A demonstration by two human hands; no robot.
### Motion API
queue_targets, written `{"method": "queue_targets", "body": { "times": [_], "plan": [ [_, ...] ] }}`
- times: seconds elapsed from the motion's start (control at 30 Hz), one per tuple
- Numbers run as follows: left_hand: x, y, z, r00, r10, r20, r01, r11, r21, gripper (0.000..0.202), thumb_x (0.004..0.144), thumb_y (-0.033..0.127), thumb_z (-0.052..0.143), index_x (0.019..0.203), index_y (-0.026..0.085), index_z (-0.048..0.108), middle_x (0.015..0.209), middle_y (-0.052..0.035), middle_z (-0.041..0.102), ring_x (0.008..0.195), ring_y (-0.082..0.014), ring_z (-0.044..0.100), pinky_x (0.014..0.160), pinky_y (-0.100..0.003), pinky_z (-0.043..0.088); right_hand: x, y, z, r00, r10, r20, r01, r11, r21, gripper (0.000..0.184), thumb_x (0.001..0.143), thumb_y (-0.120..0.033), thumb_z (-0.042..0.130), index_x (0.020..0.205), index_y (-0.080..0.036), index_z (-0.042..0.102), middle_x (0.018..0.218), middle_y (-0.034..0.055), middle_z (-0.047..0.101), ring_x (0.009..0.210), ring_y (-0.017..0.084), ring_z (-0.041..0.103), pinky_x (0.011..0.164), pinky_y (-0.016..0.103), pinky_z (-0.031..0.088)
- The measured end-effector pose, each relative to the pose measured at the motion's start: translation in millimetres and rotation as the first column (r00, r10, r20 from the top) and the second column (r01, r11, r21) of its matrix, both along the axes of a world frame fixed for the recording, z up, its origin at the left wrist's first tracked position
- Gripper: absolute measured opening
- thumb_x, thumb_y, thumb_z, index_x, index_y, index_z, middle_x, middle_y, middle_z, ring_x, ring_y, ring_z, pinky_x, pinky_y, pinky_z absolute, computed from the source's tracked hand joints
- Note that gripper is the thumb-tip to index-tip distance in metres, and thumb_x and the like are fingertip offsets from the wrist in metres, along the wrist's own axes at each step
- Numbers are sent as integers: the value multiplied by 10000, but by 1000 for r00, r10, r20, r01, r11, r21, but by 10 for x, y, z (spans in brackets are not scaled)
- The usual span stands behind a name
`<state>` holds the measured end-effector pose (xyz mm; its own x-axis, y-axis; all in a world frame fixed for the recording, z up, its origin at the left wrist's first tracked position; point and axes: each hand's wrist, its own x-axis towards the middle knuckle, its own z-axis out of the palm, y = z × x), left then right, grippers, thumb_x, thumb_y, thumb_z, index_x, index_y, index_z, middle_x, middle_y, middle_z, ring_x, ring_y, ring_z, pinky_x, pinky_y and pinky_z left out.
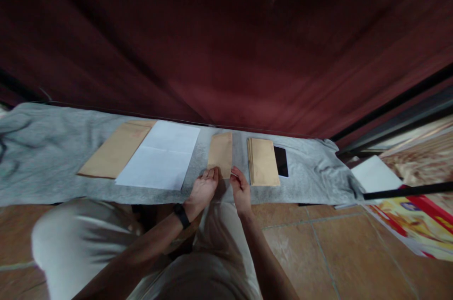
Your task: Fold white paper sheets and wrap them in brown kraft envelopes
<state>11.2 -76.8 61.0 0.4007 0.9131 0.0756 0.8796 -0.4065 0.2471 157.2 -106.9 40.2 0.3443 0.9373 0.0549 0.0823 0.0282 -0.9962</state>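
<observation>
A small brown paper envelope point(221, 151) lies on the grey cloth in front of me. My left hand point(204, 187), with a dark band at its wrist, has its fingers curled onto the near left corner of this envelope. At the near right corner, my right hand point(241, 188) pinches the edge between thumb and bent fingers. Just right of it sits a stack of similar small brown envelopes point(264, 162), partly over a dark phone point(281, 162). To the left, white paper sheets point(160, 154) with a crease across them overlap a larger brown envelope point(115, 149).
The long bench is covered by a grey cloth point(46, 154). Behind it hangs a dark red fabric wall point(226, 54). Dark metal bars point(396, 106), a white flat object point(377, 175) and a colourful printed package point(417, 224) are at the right. Tiled floor point(297, 253) lies below.
</observation>
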Motion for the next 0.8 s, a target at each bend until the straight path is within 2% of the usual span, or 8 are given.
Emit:
{"method": "queue_targets", "body": {
  "times": [0.07, 0.17, 0.27, 0.37, 0.43, 0.5, 0.6, 0.8],
  "plan": [
    [-32, 35, 58, 975, 84, 205, -76, 996, -47, 442, 930, 91, 404, 1327, 110, 598, 1215, -181, 694, 1141, -286, 651, 887, -373, 545, -19, 20, 3, 1000, 1, -12, -1, 1000, -8, 445, 915, -361, 523, 1312, -188, 626, 1275, 121, 694, 1103, 227, 671, 993, 410, 544],
    [-90, 107, 99, 765, 292, 575, -232, 956, -177, 280, 937, 267, 510, 1105, 159, 706, 1006, -132, 747, 1005, -275, 704, 863, -355, 546, -37, 40, -69, 999, 6, -48, -9, 997, -71, 469, 910, -384, 528, 1330, -196, 623, 1237, 115, 712, 1038, 224, 690, 943, 403, 566],
    [-105, 156, 86, 391, 518, 761, -278, 855, -439, 255, 865, 423, 645, 786, 186, 700, 698, -67, 704, 718, -232, 709, 705, -313, 557, -82, 23, -149, 994, 50, -95, -66, 981, -183, 517, 886, -498, 562, 1293, -191, 647, 1181, 106, 730, 1020, 235, 694, 886, 382, 586],
    [-52, 119, 28, -95, 698, 710, -93, 704, -704, 347, 692, 448, 814, 619, 184, 600, 578, -12, 641, 586, -185, 660, 677, -329, 577, -171, -17, -164, 967, 102, -234, -167, 946, -277, 566, 829, -598, 625, 1227, -199, 676, 1064, 83, 748, 921, 233, 709, 765, 351, 604],
    [4, 46, -28, -256, 748, 612, 38, 641, -767, 382, 608, 396, 876, 591, 178, 563, 559, 9, 631, 571, -162, 654, 712, -345, 595, -233, -37, -141, 929, 118, -351, -225, 933, -282, 529, 795, -615, 662, 1131, -208, 705, 994, 58, 753, 856, 219, 714, 729, 332, 600],
    [59, -39, -89, -305, 784, 541, 123, 596, -794, 363, 578, 347, 894, 605, 168, 580, 571, 7, 651, 575, -153, 660, 703, -329, 596, -279, -44, -114, 900, 84, -427, -223, 932, -286, 483, 750, -610, 706, 1012, -205, 719, 928, 40, 755, 800, 202, 711, 702, 308, 590],
    [122, -131, -165, -309, 817, 487, 182, 554, -813, 302, 588, 317, 884, 677, 153, 647, 633, -17, 705, 589, -154, 674, 648, -299, 583, -303, -37, -95, 879, 17, -476, -187, 932, -310, 462, 663, -575, 780, 922, -199, 709, 828, 18, 749, 716, 180, 694, 631, 271, 567],
    [128, -134, -222, -261, 849, 460, 158, 508, -847, 336, 560, 333, 892, 662, 140, 636, 611, -34, 699, 548, -151, 667, 575, -271, 553, -274, -8, -113, 911, 0, -412, -166, 915, -368, 383, 670, -553, 753, 779, -196, 665, 677, -2, 710, 571, 152, 655, 516, 244, 534]
  ]
}}
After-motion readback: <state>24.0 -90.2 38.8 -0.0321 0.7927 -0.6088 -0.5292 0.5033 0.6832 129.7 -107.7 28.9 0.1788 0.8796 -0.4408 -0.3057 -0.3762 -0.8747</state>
